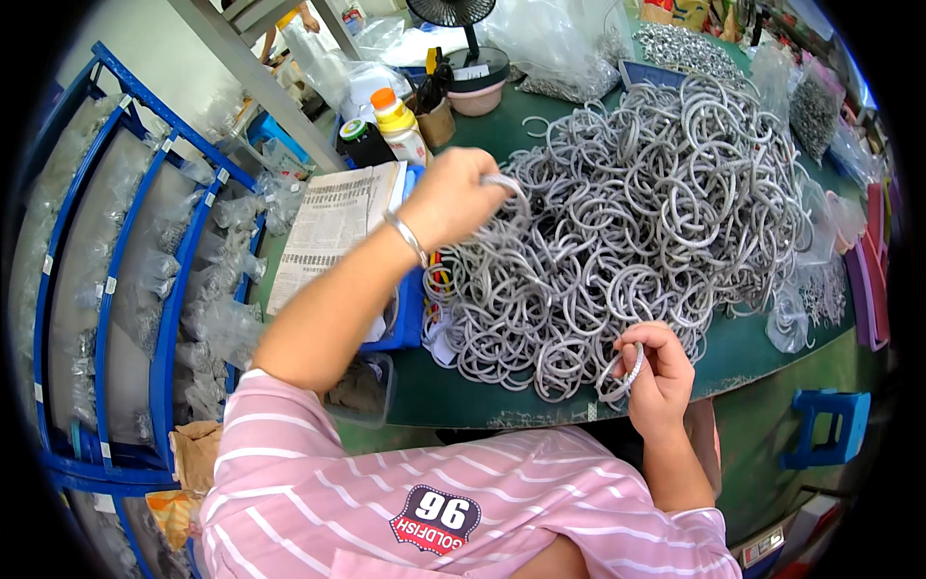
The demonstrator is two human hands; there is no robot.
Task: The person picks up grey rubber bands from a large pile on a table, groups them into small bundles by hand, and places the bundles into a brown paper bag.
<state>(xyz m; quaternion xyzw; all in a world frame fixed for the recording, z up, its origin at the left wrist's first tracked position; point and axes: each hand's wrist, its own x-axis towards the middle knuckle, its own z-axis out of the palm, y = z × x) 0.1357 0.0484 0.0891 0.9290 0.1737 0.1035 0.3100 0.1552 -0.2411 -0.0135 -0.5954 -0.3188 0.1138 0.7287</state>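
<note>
A large heap of grey metal open bangles [666,193] covers much of the green table. Over the heap's left edge, my left hand [455,198] is closed around a bangle [513,198]; motion smears it, and I cannot tell if more than one is held. A silver bangle [405,237] circles my left wrist. At the heap's near edge, my right hand [661,374] pinches one bangle [634,372] between thumb and fingers. Other bangles lie just beside those fingertips.
Left of the heap, a newspaper [333,217] lies by a blue tray [409,314]. Behind are an orange-capped bottle [397,124] and a black fan [453,10]. Blue shelving [169,328] with bagged parts stands left; a blue stool [827,427] is at right.
</note>
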